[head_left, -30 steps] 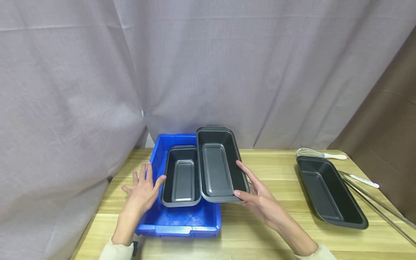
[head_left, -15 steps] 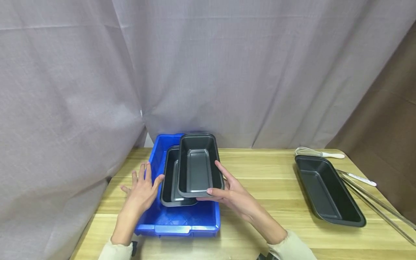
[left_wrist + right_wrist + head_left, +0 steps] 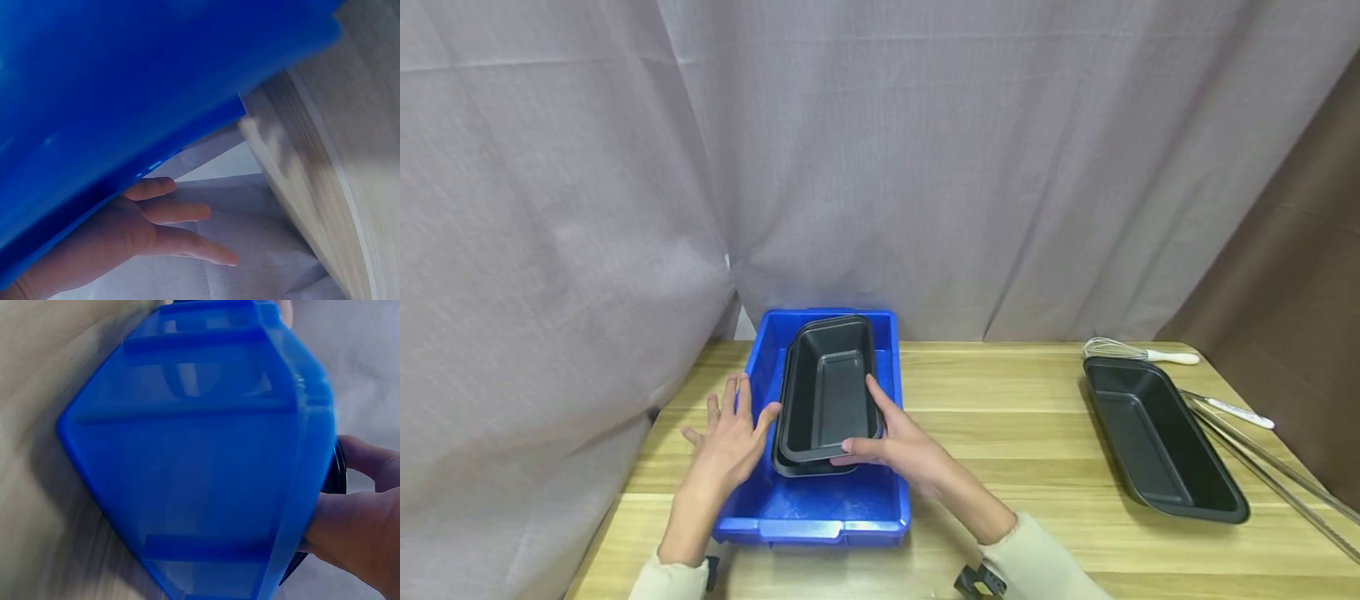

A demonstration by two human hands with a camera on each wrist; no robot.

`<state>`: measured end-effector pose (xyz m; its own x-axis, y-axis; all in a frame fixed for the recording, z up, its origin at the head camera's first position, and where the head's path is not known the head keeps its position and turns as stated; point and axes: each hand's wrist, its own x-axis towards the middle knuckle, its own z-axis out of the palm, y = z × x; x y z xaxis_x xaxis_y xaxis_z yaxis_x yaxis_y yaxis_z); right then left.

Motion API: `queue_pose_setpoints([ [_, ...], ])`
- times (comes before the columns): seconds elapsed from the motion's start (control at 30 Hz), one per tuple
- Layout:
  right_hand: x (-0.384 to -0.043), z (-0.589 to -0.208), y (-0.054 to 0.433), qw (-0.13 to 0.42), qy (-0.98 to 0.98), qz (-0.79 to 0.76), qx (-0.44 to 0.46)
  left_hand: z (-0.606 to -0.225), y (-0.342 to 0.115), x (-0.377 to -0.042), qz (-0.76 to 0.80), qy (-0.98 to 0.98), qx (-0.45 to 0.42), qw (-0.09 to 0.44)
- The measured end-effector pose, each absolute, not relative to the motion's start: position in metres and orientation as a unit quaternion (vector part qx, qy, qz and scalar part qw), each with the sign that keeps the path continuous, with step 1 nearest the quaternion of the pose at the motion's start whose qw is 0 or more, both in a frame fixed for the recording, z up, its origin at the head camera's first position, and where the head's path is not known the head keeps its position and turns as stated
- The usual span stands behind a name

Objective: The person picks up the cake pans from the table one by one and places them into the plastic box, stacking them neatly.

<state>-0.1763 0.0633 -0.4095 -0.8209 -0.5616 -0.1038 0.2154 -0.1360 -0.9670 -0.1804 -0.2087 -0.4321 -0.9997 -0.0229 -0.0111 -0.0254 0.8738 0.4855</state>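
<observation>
A dark loaf pan [image 3: 841, 396] is in my right hand [image 3: 904, 450], which grips its near right corner with the thumb on the inside of the rim. That pan overlaps a second loaf pan [image 3: 790, 468], lying inside the blue bin [image 3: 842, 508], and covers most of it. My left hand [image 3: 726, 437] rests at the bin's left wall, fingers spread and straight. In the left wrist view the left fingers [image 3: 187, 244] extend past the bin's rim. The right wrist view shows the bin's side [image 3: 187, 469], with the held pan's edge [image 3: 337, 472] behind it.
On the wooden table [image 3: 1000, 417], a third loaf pan [image 3: 1161, 442] lies at the right. Behind it is a whisk [image 3: 1138, 353]; beside it are a white-handled tool [image 3: 1236, 413] and long metal tongs [image 3: 1285, 483]. A grey curtain [image 3: 880, 167] hangs behind.
My right hand has carried its loaf pan left and slightly down, from beside the bin to over the second pan. The left hand has stayed in place.
</observation>
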Motion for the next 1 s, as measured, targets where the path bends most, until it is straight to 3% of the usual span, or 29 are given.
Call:
queue_pose_setpoints([
  [1.0, -0.19, -0.409, 0.044, 0.278, 0.664, -0.681, -0.136, -0.433, -0.208, -0.181, 0.255, 0.967, -0.015, 0.009],
])
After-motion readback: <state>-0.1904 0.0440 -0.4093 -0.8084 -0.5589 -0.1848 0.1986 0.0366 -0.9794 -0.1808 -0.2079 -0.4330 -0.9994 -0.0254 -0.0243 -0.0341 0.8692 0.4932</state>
